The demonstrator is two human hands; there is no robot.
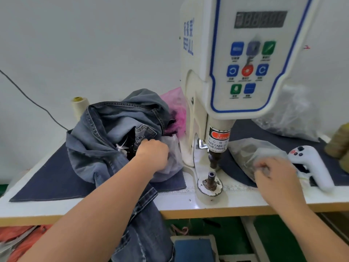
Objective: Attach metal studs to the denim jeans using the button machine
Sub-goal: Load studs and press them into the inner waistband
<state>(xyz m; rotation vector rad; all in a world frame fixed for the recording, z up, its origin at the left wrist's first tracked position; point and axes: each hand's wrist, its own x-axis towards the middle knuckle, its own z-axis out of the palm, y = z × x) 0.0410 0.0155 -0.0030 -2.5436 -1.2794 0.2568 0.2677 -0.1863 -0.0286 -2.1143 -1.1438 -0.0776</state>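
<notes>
A crumpled pile of denim jeans point(105, 133) lies on the table left of the button machine point(226, 76), with one leg hanging over the front edge. My left hand point(153, 154) reaches into a clear plastic bag point(170, 157) beside the jeans, fingers curled; what it holds is hidden. My right hand point(273, 176) has its fingers curled inside another clear plastic bag point(251, 154) right of the machine; any stud between them is blurred. The machine's lower die point(211, 179) stands bare under the punch point(215, 159).
A white handheld controller point(311, 163) lies at the right. Dark blue cloth point(56, 178) covers part of the white table point(188, 203). A cream thread cone point(79, 108), a pink bag point(175, 106) and a large clear bag point(290, 114) stand at the back.
</notes>
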